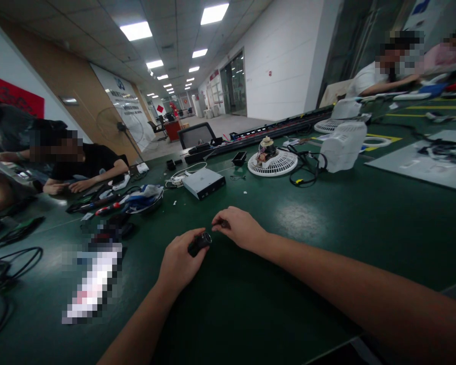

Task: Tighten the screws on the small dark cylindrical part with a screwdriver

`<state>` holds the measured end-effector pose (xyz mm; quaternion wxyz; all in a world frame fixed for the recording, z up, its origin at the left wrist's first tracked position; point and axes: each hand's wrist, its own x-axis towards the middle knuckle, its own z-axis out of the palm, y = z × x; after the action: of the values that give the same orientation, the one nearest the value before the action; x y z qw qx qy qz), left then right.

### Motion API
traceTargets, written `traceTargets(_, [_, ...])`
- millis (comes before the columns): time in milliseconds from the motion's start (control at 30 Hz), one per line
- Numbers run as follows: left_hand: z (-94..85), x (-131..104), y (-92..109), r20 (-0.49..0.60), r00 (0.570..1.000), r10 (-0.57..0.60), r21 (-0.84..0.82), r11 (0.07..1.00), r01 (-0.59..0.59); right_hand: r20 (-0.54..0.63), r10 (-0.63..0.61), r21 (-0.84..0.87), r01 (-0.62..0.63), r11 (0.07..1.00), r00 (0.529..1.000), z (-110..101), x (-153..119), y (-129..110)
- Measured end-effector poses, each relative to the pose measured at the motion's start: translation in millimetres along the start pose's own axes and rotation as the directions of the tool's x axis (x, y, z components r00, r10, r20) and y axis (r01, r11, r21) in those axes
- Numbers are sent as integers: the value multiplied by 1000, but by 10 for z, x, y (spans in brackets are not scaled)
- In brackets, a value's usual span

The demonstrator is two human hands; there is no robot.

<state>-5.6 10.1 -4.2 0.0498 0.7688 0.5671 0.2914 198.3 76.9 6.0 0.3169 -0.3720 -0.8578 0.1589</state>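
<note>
My left hand (180, 258) is closed around a short black cylinder (199, 244), whose round end faces right and up. Just right of it, my right hand (237, 226) pinches a small dark piece (225, 223) between its fingertips; what the piece is cannot be made out. A small gap separates the two hands. Both are above the green table (258, 294), near its middle. Beyond them lies a silver and black box-shaped drive (204, 183).
A white fan grille with a motor (272, 161), a white plastic housing (344, 147) and black cables (307, 175) lie farther back. At left are a blue and white bundle (142, 197) and a pixelated bright object (95, 284). People sit at both sides.
</note>
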Motion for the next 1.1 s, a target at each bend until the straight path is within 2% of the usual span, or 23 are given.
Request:
traceTargets(167, [2, -4, -1, -7, 1000, 10, 5, 1000, -10, -6, 0, 27, 1, 1000, 1000, -9, -19, 42])
traceTargets(333, [-7, -3, 29, -11, 1000, 18, 12, 1000, -18, -38, -211, 19, 212, 977, 977, -11, -24, 64])
traceTargets(467, [-14, -4, 45, -10, 999, 38, 21, 999, -38, -3, -294, 65, 294, 954, 956, 1, -28, 46])
traceTargets(600, [-12, -17, 45, -35, 997, 67, 20, 998, -66, -7, -298, 96, 297, 950, 955, -7, -36, 25])
traceTargets(767, [-22, -34, 59, -9, 989, 149, 2, 989, -149, -14, -352, 89, 351, 932, 936, -5, -38, 42])
traceTargets(967, [-30, -34, 81, -25, 971, 239, -22, 971, -240, -14, -292, 96, 292, 952, 956, 6, -28, 43])
traceTargets(1100, [-21, -41, 64, -41, 957, 287, -35, 957, -288, 30, -247, 49, 246, 968, 968, -16, -29, 39])
